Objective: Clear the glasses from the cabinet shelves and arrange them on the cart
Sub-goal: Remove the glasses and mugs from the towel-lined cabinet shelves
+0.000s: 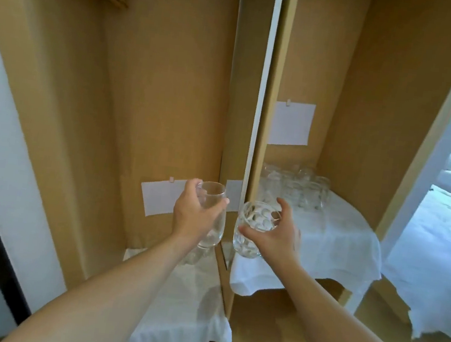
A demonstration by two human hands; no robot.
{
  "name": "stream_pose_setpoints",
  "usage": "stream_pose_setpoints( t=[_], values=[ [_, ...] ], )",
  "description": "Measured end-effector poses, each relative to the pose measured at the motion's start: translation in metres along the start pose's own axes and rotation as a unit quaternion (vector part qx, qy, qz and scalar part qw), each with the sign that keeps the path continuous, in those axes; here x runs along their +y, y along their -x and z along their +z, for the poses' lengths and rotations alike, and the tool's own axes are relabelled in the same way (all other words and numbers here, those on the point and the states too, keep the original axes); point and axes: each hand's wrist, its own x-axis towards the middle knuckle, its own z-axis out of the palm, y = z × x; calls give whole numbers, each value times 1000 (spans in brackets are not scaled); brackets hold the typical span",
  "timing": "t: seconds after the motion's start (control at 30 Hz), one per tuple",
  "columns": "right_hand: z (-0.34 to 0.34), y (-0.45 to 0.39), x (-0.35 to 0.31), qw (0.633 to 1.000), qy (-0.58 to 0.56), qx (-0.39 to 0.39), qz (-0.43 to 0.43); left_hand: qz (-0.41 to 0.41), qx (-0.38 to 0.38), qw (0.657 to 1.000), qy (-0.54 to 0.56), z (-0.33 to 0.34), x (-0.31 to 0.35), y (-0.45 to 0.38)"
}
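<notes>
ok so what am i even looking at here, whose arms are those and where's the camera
The camera sits on a person's head, looking forward and down, so the two bare arms are that person's own. The left hand grips a smooth clear glass; the right hand grips a dimpled glass. Both are held in front of a wooden cabinet. On its right shelf, covered by a white cloth, a cluster of glasses stands. No cart shows in this view.
</notes>
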Motion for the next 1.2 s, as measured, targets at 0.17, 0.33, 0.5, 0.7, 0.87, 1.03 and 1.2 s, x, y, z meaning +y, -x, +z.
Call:
stream_pose_setpoints(
  t=[0.17, 0.33, 0.5, 0.7, 0.87, 1.03, 1.2],
  values=[
    [-70, 9, 32, 1000, 4, 12, 15, 10, -30, 1000, -1, 50, 38, 38],
    [-122, 7, 60, 999, -6, 36, 23, 16, -72, 997, 9, 96, 61, 55],
    [-156, -12, 87, 997, -6, 62, 40, 27, -96, 995, 4, 151, 76, 56],
    [-177, -60, 127, 995, 0, 91, 49, 37, -116, 992, 15, 230, 79, 32],
    [-199, -117, 168, 992, 51, 91, 74, 22, -135, 990, 22, 303, 75, -4],
    [-212, -177, 205, 988, 73, 97, 92, 11, -149, 989, 13, 362, 58, -36],
    [-206, -215, 238, 988, 83, 85, 97, -8, -143, 990, 8, 402, 37, -63]
  ],
)
